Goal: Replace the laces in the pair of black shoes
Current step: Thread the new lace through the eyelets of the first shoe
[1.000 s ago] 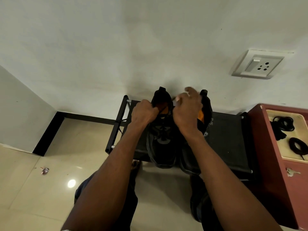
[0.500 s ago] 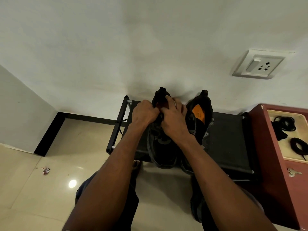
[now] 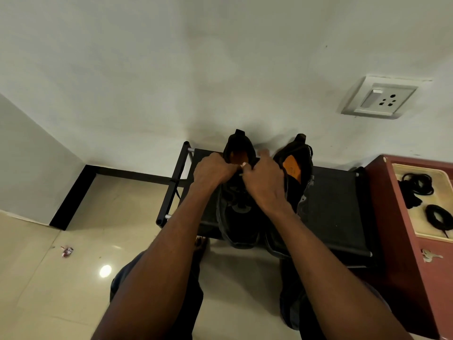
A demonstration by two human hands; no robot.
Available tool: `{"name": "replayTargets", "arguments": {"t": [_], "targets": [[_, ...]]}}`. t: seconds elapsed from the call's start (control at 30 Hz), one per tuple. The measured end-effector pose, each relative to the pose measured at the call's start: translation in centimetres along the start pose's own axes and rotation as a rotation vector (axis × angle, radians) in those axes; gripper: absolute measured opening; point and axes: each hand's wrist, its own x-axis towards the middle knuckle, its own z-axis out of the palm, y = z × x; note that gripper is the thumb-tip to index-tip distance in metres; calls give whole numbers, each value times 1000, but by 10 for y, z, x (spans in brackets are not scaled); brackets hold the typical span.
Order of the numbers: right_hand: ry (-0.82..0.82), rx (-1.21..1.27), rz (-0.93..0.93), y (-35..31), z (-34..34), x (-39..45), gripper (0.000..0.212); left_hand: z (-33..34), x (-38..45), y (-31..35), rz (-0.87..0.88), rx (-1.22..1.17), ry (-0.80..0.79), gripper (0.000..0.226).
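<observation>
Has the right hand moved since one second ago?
Yes. The right hand came down and leftward from the right shoe and now works over the left shoe, beside the left hand.

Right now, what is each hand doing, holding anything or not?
Left hand: fingers curled, gripping the left shoe at its lacing.
Right hand: fingers curled at the same shoe; what it pinches cannot be told.

Left hand (image 3: 213, 169) and right hand (image 3: 263, 182) covered the lacing area of the left shoe (image 3: 239, 217); eyelets and any lace under them not visible. What the curled fingers held could not be told. Right shoe (image 3: 297, 165), just right of the right hand, partly hidden behind it. Tray (image 3: 421, 231), far right of the hands, cut off by the frame edge, as were its coiled laces (image 3: 440, 217).
</observation>
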Motion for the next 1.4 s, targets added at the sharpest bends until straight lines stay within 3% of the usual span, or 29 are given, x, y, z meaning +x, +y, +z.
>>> {"name": "replayTargets", "arguments": {"t": [0.23, 0.37, 0.47, 0.57, 0.7, 0.8, 0.9, 1.0, 1.07, 1.17, 1.27, 1.33, 1.4], "targets": [[-10, -72, -76, 8, 8, 2, 38, -5, -5, 3, 7, -101, -76, 31], [28, 42, 9, 15, 3, 0, 25, -7, -2, -8, -52, -171, -62, 20], [43, 84, 65, 20, 4, -3, 20, -5, -2, -12, -41, -160, -29, 23], [37, 17, -13, 15, 4, -6, 12, -3, -5, -14, 9, -204, -62, 27], [-48, -119, -284, 9, 7, -3, 27, -8, -9, -10, 127, -56, -97, 34], [-197, -192, -285, 10, 9, -5, 30, -4, -6, -4, 196, 103, -67, 31], [-160, -230, -282, 9, 12, -7, 25, 0, -6, -1, 202, 173, -47, 26], [14, -162, -207, 10, 13, -6, 15, -2, -3, -3, 207, 197, -34, 29], [113, 9, -43, 8, 12, -7, 12, -4, -3, -5, 206, 208, -24, 31], [134, 195, 143, 1, 10, -10, 13, -5, -2, -6, 195, 204, -26, 30], [165, -32, -108, 0, 9, -10, 27, -5, -2, -4, 189, 196, -38, 28], [31, -206, -280, -1, 10, -10, 34, -5, -1, -4, 187, 182, -43, 26], [-118, -276, -305, -1, 14, -12, 40, -6, 0, -5, 192, 174, -40, 26]]}}
